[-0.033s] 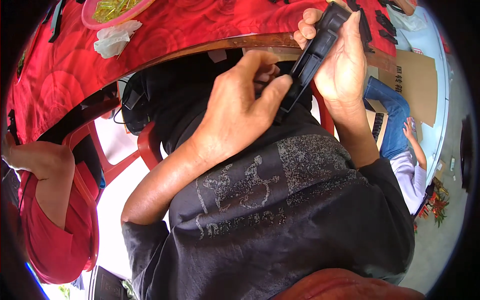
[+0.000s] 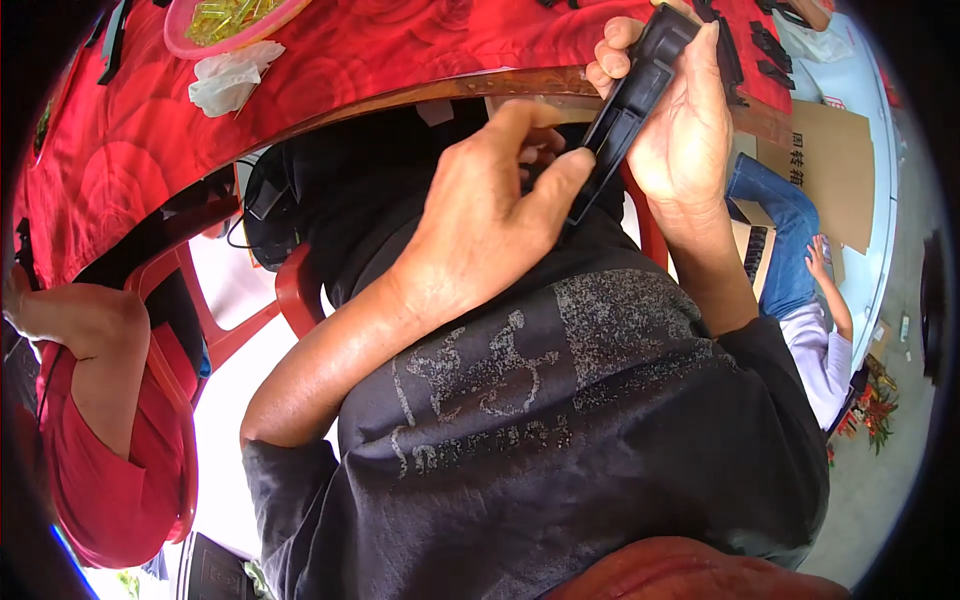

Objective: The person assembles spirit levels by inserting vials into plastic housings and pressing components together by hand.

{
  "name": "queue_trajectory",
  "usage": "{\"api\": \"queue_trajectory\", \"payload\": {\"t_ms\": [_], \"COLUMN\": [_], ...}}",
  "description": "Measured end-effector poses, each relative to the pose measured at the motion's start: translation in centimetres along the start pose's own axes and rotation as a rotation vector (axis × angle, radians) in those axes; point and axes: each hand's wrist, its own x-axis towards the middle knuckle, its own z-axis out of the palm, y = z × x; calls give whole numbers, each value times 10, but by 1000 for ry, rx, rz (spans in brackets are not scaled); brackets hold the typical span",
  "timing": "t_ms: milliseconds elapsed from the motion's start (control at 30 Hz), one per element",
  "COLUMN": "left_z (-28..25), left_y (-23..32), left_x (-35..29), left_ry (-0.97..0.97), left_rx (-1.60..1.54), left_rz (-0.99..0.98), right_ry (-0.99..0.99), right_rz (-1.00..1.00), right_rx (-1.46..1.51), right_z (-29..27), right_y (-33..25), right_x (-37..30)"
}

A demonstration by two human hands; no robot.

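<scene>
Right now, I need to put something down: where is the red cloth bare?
The red cloth is bare between the pink bowl and white plastic on one side and the right hand on the other; another patch lies below the black strip, left of the white plastic. Its right end is crowded with black parts.

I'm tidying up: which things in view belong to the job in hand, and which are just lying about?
In use:
- black plastic part, gripped by the right hand; left hand near its lower end

Apparently lying about:
- crumpled white wrapping
- brown cardboard
- perhaps the pink bowl
</scene>
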Motion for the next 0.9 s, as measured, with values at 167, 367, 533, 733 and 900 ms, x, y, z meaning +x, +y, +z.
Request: {"api": "queue_trajectory", "payload": {"t_ms": [167,367,533,733,900], "left_z": [12,19,19,13,-10], "left_y": [8,-2,-3,3,12], "left_x": [15,15,14,14,30], "left_ry": [3,0,-68,-59,273], "left_rx": [130,220,228,243,524], "left_rz": [94,105,45,52,531], "right_ry": [-13,-62,-9,-640,278], "right_rz": [12,-8,10,-220,139], "right_rx": [1,19,22,511,68], "right_z": [0,-3,-1,-24,27], "right_y": [0,5,9,38,5], "right_x": [2,5,2,36,14]}}
